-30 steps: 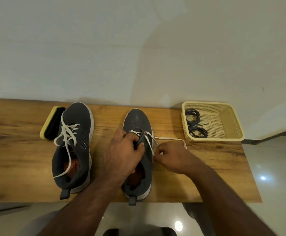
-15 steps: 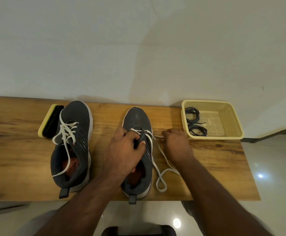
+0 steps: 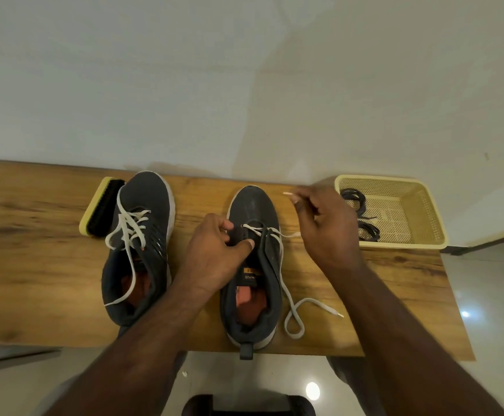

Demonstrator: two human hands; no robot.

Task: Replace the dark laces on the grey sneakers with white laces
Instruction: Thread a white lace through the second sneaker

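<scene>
One lace [image 3: 277, 235] end sits pinched in the right hand [image 3: 325, 226] at about one o'clock from the shoe [image 3: 253, 265] — heel-to-toe six to twelve — while the left hand [image 3: 214, 259], nearer, grips the tongue beside the eyelets at center.

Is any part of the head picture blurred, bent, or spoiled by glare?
Head view: the right hand near the lace tip is motion-blurred; the wide lens bends the table edges; bright lamp reflections shine on the floor; the left hand and shoes look sharp.
</scene>
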